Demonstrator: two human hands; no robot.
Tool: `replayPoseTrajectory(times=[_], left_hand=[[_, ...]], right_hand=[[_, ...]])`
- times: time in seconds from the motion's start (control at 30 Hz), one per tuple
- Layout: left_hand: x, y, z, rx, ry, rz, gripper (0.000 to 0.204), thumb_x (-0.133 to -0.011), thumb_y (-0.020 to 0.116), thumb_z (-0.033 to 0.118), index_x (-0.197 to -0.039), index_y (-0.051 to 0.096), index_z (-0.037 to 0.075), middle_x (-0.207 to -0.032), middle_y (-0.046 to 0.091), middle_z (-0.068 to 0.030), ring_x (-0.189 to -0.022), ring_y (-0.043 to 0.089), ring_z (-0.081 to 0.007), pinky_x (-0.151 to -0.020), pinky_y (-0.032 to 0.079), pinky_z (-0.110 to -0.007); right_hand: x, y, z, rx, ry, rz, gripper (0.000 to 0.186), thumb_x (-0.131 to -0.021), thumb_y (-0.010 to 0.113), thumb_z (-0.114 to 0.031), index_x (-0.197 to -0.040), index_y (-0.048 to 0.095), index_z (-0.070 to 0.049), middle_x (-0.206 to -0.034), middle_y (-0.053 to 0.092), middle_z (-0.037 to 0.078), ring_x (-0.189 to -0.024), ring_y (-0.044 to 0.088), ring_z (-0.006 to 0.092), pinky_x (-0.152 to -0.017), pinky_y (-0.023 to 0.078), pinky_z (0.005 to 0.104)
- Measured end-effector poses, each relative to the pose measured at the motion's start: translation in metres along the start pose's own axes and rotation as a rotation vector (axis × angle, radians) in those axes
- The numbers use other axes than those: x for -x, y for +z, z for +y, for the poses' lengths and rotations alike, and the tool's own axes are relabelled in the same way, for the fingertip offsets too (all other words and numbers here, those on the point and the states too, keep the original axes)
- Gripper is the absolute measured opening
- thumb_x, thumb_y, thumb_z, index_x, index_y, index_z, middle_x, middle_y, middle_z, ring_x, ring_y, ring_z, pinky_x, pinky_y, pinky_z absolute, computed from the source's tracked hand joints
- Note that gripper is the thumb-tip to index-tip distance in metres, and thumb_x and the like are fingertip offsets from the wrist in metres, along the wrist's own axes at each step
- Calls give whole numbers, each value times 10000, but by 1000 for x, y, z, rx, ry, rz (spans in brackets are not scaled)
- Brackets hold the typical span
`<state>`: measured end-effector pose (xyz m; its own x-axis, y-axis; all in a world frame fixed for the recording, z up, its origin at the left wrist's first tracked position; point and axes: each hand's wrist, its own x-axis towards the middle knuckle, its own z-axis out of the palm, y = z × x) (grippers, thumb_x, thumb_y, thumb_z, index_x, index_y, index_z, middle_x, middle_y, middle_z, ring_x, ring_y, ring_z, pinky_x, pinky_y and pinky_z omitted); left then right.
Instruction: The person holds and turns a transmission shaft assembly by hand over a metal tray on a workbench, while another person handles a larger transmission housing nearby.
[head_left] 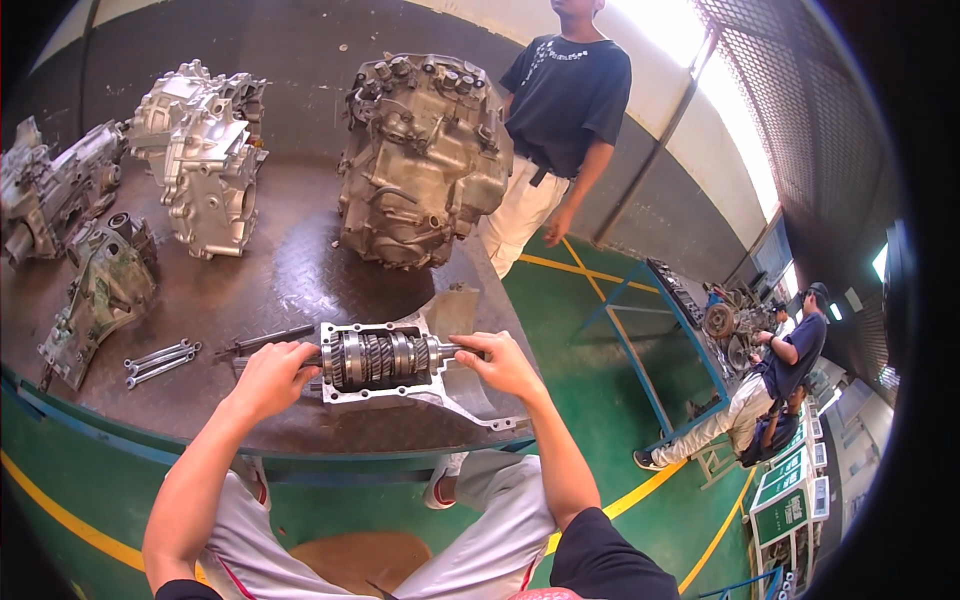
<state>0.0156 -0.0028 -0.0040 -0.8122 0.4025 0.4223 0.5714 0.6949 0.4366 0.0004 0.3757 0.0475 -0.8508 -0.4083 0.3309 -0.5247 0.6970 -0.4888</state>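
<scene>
A silvery gearbox housing (pixel 410 392) lies open on the bench in front of me. Inside it sits a gear shaft (pixel 378 358) with several toothed gears side by side. My left hand (pixel 272 378) is closed at the shaft's left end, fingertips against it at the housing's edge. At the opposite end, my right hand (pixel 503 365) pinches the thin shaft tip between thumb and fingers. Left of the housing lie several wrenches (pixel 162 362) and a dark rod-like tool (pixel 268 340), partly hidden behind my left hand.
A large brownish transmission (pixel 425 165) stands behind the housing. Silver casings (pixel 195 150) and a smaller dirty casing (pixel 105 290) occupy the left side. A person (pixel 565 110) stands beyond the metal bench (pixel 290 270). Others work at a blue-framed table (pixel 640 345) on the right.
</scene>
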Motion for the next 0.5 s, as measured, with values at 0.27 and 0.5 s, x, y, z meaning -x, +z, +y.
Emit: replayPoseTrajectory(times=[0.27,0.5], left_hand=[[5,-4,8,-10,-21,-8,308,-869,671,153,-1147,611,34,-1050,649,-172,-1008,590,-369,-894,465,-458],[6,-10,21,-94,-50,-61,316,-880,649,163,-1160,607,21,-1077,639,-171,-1029,575,-350,-931,443,-447]], right_hand=[[3,-1,-3,-3,-11,13,336,-858,722,-200,-1133,686,-11,-950,696,184,-811,666,328,-728,509,357],[10,0,7,161,-170,83,328,-852,727,-170,-1147,690,-34,-1035,708,153,-923,665,323,-812,510,375]])
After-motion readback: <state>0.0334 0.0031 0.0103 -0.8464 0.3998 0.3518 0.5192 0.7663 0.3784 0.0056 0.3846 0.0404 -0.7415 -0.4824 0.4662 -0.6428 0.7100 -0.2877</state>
